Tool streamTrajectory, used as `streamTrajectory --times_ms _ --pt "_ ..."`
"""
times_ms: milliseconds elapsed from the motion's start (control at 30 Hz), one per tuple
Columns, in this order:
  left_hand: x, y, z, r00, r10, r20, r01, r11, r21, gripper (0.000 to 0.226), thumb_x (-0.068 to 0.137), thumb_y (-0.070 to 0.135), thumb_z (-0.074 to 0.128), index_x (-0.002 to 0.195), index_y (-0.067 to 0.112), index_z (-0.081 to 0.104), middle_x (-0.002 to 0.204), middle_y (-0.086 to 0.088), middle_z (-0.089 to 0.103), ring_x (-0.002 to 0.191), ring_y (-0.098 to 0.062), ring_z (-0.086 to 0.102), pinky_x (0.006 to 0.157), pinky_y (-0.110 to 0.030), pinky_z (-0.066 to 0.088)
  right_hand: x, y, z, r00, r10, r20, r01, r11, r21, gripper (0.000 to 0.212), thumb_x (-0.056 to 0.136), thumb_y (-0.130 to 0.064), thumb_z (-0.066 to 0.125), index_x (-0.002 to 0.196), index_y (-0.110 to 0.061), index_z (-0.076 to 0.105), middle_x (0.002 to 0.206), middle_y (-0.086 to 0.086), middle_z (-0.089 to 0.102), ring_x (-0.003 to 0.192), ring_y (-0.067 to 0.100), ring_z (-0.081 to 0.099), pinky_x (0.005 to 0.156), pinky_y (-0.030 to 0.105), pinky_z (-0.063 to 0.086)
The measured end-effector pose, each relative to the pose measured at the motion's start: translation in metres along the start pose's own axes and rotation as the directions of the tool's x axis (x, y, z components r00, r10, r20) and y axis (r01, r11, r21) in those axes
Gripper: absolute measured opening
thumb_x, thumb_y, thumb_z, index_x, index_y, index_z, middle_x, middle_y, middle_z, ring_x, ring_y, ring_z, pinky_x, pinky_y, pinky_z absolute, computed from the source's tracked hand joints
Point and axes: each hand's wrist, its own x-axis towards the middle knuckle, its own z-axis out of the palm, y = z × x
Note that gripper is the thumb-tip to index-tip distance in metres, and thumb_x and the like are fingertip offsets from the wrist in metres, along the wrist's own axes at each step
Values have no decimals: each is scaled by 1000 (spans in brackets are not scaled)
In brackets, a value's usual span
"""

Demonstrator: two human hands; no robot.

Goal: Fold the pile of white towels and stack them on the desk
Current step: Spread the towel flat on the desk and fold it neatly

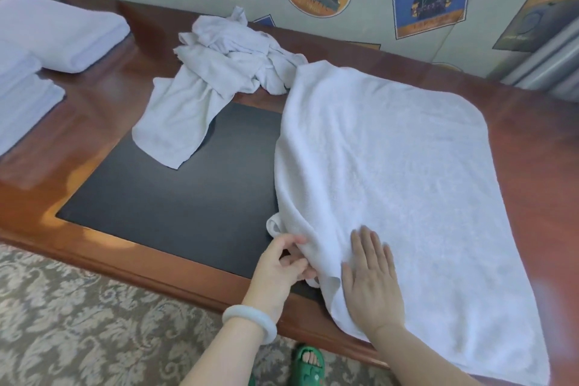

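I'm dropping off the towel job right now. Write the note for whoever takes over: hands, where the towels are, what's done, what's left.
Left hand: grips the near left edge of the spread towel.
Right hand: flat, palm down on that towel near the same corner.
Spread towel: on the right half of the desk, near edge hanging over the front.
Crumpled pile: at the back centre, against the wall.
Done: folded towels lie at the far left.
Left: finish folding the spread towel, stack it, then work through the pile.
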Motion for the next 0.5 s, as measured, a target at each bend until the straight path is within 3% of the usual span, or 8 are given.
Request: streamTrajectory --times_ms 100,167,233,300,400,500 --pt "12 -6 0 994 108 -36 -97 968 230 61 90 -3 63 127 43 47 125 2 57 100 -2 61 92 -28 52 0 1 -1 1000 6 -5 -6 1000 -16 60 100 -36 25 153 -8 30 161 6 23 150 18 17 121 40 7" --pt "17 -9 -3 988 156 -4 -141 905 401 87 90 5 66 142 60 22 136 11 43 118 -2 48 103 -29 43 0 1 -1 1000 5 -7 -5 1000 -7 60 100 -36 26 153 -8 30 161 6 24 150 18 18 120 40 8" --pt "24 -15 -6 972 235 21 -195 753 629 99 93 10 60 146 60 -7 150 10 25 137 -9 27 114 -32 24 0 1 0 1000 5 -9 -5 1000 8 60 100 -35 26 153 -9 30 161 6 25 150 18 18 120 40 9" --pt "32 -18 -7 945 322 46 -225 544 808 96 96 17 51 147 51 -22 158 10 11 141 -10 11 110 -29 12 -1 2 1 1000 6 -15 -6 1000 15 60 99 -35 27 154 -10 28 161 6 24 150 18 17 120 40 10" --pt "43 -15 0 921 382 -71 -126 467 875 88 96 26 48 152 37 -18 162 9 4 143 -16 11 112 -38 20 -1 3 2 1000 0 -10 0 1000 12 60 100 -36 26 154 -11 28 162 6 22 151 18 15 120 41 11" --pt "50 0 9 920 388 -61 -69 313 947 84 89 11 47 156 23 0 141 -7 34 119 -25 43 94 -32 41 -1 3 2 1000 2 -6 -2 1000 24 60 99 -37 26 154 -11 30 162 5 23 151 17 15 120 41 12"
